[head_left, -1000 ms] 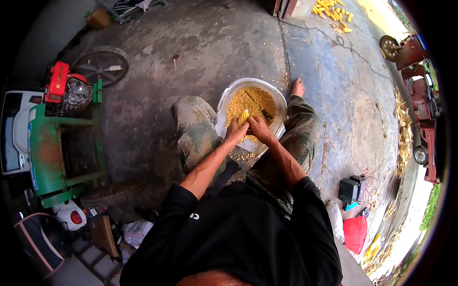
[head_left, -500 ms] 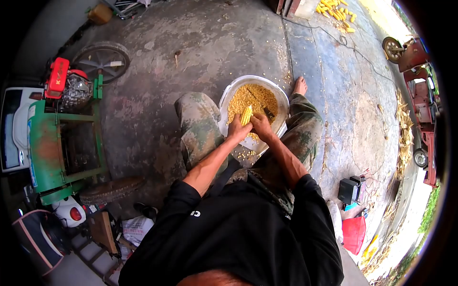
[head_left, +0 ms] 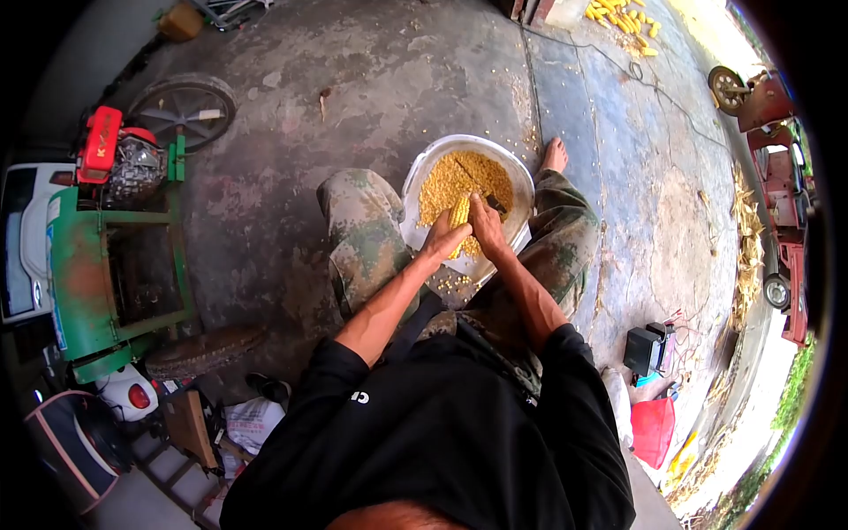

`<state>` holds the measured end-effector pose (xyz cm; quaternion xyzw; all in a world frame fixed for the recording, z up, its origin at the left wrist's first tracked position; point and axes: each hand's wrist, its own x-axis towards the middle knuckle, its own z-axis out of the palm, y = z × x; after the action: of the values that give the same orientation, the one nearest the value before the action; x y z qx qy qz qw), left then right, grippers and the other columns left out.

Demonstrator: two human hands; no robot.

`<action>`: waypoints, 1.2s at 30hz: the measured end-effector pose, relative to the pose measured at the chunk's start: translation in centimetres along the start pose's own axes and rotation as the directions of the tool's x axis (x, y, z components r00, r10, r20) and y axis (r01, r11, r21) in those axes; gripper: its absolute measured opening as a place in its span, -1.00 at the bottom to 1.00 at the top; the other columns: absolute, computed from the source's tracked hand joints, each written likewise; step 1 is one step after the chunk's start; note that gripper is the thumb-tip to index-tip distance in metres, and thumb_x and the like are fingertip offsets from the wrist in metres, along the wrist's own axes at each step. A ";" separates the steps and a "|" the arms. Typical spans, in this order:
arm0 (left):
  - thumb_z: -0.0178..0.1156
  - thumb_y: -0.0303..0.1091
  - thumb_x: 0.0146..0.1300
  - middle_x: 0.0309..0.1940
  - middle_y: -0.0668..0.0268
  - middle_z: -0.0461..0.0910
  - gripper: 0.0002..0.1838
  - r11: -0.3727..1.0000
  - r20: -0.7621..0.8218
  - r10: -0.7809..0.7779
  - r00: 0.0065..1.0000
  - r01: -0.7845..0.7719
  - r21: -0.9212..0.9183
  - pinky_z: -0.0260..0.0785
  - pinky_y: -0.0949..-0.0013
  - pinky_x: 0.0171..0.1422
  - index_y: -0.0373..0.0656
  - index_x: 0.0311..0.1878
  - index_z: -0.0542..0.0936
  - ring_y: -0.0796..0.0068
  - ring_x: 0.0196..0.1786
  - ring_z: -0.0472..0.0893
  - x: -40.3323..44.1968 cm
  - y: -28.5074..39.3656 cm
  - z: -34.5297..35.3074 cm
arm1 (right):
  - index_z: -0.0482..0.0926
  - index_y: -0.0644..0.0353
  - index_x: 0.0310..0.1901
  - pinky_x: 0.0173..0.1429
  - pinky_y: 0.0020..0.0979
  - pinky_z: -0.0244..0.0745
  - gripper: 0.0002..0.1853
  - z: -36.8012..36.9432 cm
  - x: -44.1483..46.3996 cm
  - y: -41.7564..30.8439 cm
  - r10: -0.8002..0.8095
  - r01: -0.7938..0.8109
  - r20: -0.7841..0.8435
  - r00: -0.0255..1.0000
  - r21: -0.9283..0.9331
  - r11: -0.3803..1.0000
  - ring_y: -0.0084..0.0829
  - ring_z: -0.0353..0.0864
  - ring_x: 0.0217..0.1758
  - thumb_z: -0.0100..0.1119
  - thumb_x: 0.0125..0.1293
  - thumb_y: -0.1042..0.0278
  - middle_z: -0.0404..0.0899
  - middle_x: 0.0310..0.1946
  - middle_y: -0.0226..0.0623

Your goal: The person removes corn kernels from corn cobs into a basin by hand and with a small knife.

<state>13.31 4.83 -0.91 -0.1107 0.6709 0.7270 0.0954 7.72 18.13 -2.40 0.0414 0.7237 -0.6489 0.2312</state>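
My left hand (head_left: 443, 239) is closed round the lower part of a yellow corn cob (head_left: 460, 209), which points up and away from me. Against the cob's right side, near its upper end, my right hand (head_left: 487, 228) presses with closed fingers. Both hands are over a wide pale basin (head_left: 412, 187) between my legs. Loose yellow corn kernels (head_left: 455, 181) cover its bottom. A dark tool (head_left: 496, 206) lies on the kernels beyond my right hand, partly hidden.
Stray kernels (head_left: 455, 283) lie on the near side of the basin. A green machine with a red engine (head_left: 102, 146) stands at left. More cobs (head_left: 625, 19) are piled at far right. A black box (head_left: 643, 352) and red bag (head_left: 654, 433) sit at lower right.
My right hand has shifted up along the cob, from near its lower end to its upper part. The cob is still in my left hand.
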 end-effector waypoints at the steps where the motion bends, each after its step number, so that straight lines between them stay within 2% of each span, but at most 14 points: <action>1: 0.23 -0.22 0.21 -0.17 0.33 0.55 -0.50 1.000 0.000 -0.001 1.000 0.001 0.000 0.47 0.42 -0.15 -0.21 0.17 0.42 0.51 -0.18 0.56 0.0 -0.5 -0.1 | 0.57 0.28 -0.19 -0.34 -0.43 0.37 -0.48 0.0 0.1 0.4 0.001 -0.001 0.000 1.000 0.000 1.000 -0.59 0.40 -0.36 -0.06 0.51 -0.13 0.48 -0.41 -0.44; 4: 0.25 -0.27 0.15 -0.21 0.33 0.53 -0.49 0.990 0.018 -0.124 0.992 0.125 -0.066 0.45 0.39 -0.14 -0.20 0.16 0.41 0.50 -0.18 0.54 -0.5 0.5 0.0 | 0.59 0.29 -0.31 -0.40 -0.42 0.22 -0.44 0.2 -0.2 -0.1 -0.044 0.043 -0.064 0.997 -0.014 0.999 -0.63 0.29 -0.42 -0.06 0.50 -0.14 0.40 -0.51 -0.52; 7: 0.28 -0.30 0.07 -0.24 0.34 0.52 -0.46 0.994 -0.066 -0.084 0.994 0.088 0.068 0.44 0.41 -0.26 -0.19 0.14 0.42 0.52 -0.28 0.54 -0.5 0.5 0.1 | 0.59 0.33 -0.31 -0.36 -0.43 0.29 -0.51 0.0 0.1 0.1 -0.006 0.001 -0.052 0.999 -0.113 0.994 -0.62 0.35 -0.42 -0.01 0.49 -0.02 0.45 -0.50 -0.46; 10: 0.31 -0.30 0.02 -0.27 0.35 0.52 -0.44 0.992 -0.087 -0.059 0.994 0.068 0.106 0.40 0.43 -0.40 -0.19 0.13 0.42 0.55 -0.39 0.53 -0.7 0.7 0.1 | 0.61 0.36 -0.27 -0.31 -0.43 0.35 -0.61 0.5 -0.4 -0.1 -0.109 0.099 -0.077 0.991 -0.124 0.987 -0.59 0.43 -0.39 0.01 0.46 0.13 0.52 -0.48 -0.38; 14: 0.34 -0.31 0.00 -0.30 0.38 0.54 -0.42 0.975 -0.038 -0.211 0.977 0.213 0.068 0.36 0.47 -0.48 -0.17 0.13 0.42 0.58 -0.44 0.53 -0.8 2.9 0.1 | 0.61 0.37 -0.16 -0.22 -0.37 0.44 -0.69 0.1 -0.3 0.4 -0.138 0.129 -0.065 0.988 -0.129 0.983 -0.49 0.50 -0.35 0.04 0.40 0.24 0.55 -0.46 -0.31; 16: 0.32 -0.34 0.07 -0.31 0.38 0.53 -0.48 0.988 -0.048 -0.156 0.987 0.155 -0.024 0.36 0.48 -0.51 -0.13 0.13 0.43 0.61 -0.46 0.52 -0.8 3.9 0.7 | 0.57 0.36 -0.07 -0.21 -0.34 0.45 -0.67 -0.3 -0.1 0.8 -0.502 0.478 -0.112 0.858 -0.184 0.859 -0.43 0.52 -0.35 0.09 0.38 0.20 0.51 -0.48 -0.33; 17: 0.32 -0.34 0.07 -0.31 0.38 0.53 -0.48 0.988 -0.050 -0.155 0.987 0.154 -0.026 0.36 0.48 -0.51 -0.13 0.13 0.43 0.61 -0.46 0.52 -0.8 3.8 0.6 | 0.57 0.36 -0.07 -0.21 -0.34 0.45 -0.67 -0.3 -0.1 0.4 -0.503 0.480 -0.109 0.857 -0.185 0.858 -0.43 0.52 -0.35 0.09 0.38 0.20 0.51 -0.48 -0.33; 20: 0.27 -0.26 0.21 -0.30 0.38 0.53 -0.56 0.975 0.031 -0.180 0.983 0.182 -0.130 0.38 0.49 -0.51 -0.11 0.14 0.44 0.62 -0.46 0.53 -0.8 3.4 0.4 | 0.55 0.32 -0.07 -0.27 -0.38 0.42 -0.59 -0.6 -0.4 -1.1 -0.704 0.656 -0.024 0.710 -0.339 0.674 -0.46 0.50 -0.41 0.11 0.41 0.05 0.47 -0.49 -0.36; 21: 0.23 -0.20 0.25 -0.30 0.39 0.53 -0.57 0.966 0.063 -0.167 0.984 0.176 -0.190 0.37 0.50 -0.54 -0.11 0.14 0.44 0.63 -0.47 0.52 -0.7 3.0 0.4 | 0.55 0.30 -0.12 -0.31 -0.42 0.38 -0.55 -0.6 -0.7 -2.0 -0.311 0.307 -0.054 0.949 -0.064 0.949 -0.50 0.47 -0.44 0.08 0.42 -0.04 0.45 -0.51 -0.40; 22: 0.18 -0.13 0.30 -0.21 0.36 0.54 -0.53 0.959 0.092 -0.190 0.977 0.205 -0.196 0.43 0.47 -0.40 -0.13 0.20 0.41 0.59 -0.33 0.56 -0.5 2.7 0.1 | 0.56 0.27 -0.18 -0.35 -0.45 0.35 -0.50 -0.5 -1.1 -2.8 0.137 -0.143 0.044 0.990 0.201 0.969 -0.54 0.43 -0.47 0.06 0.43 -0.13 0.44 -0.52 -0.43; 24: 0.14 -0.05 0.34 -0.11 0.32 0.55 -0.47 0.951 0.118 -0.213 0.970 0.234 -0.202 0.50 0.43 -0.27 -0.16 0.25 0.38 0.56 -0.20 0.59 -0.2 1.2 -0.2 | 0.56 0.25 -0.24 -0.38 -0.47 0.32 -0.47 -0.4 -0.9 -2.9 0.129 -0.136 0.054 0.990 0.151 0.979 -0.58 0.40 -0.49 0.02 0.43 -0.19 0.42 -0.54 -0.46; 26: 0.13 -0.05 0.36 0.16 0.17 0.41 -0.37 0.986 -0.033 -0.150 0.988 0.147 -0.077 0.28 0.27 0.31 -0.27 0.33 0.27 0.35 0.23 0.41 -0.1 0.0 0.1 | 0.55 0.23 -0.31 -0.41 -0.48 0.29 -0.42 -0.2 -0.9 -2.6 0.125 -0.131 0.065 0.990 0.099 0.986 -0.61 0.36 -0.51 -0.01 0.43 -0.25 0.41 -0.55 -0.48; 29: 0.15 0.01 0.36 0.27 0.04 0.32 -0.25 0.996 -0.017 -0.087 0.996 0.088 0.027 0.26 0.23 0.35 -0.32 0.40 0.14 0.26 0.32 0.35 -0.3 -0.7 -0.1 | 0.54 0.22 -0.40 -0.43 -0.45 0.26 -0.41 0.4 -1.1 -2.4 0.041 -0.041 0.026 0.999 0.002 0.999 -0.60 0.35 -0.51 -0.04 0.45 -0.24 0.39 -0.58 -0.49; 36: 0.26 0.02 0.25 0.27 -0.04 0.34 -0.16 0.977 -0.135 -0.095 0.986 0.118 0.177 0.25 0.20 0.36 -0.36 0.39 0.15 0.18 0.33 0.36 -0.3 -0.8 0.0 | 0.51 0.26 -0.41 -0.32 -0.41 0.25 -0.44 0.9 -1.5 -2.1 -0.075 0.076 0.026 0.997 -0.052 0.996 -0.60 0.29 -0.40 -0.07 0.50 -0.14 0.38 -0.53 -0.48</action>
<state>13.83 4.88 -1.61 -0.1828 0.7332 0.6471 0.1017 8.54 17.29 0.00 0.0000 0.7390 -0.6381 0.2162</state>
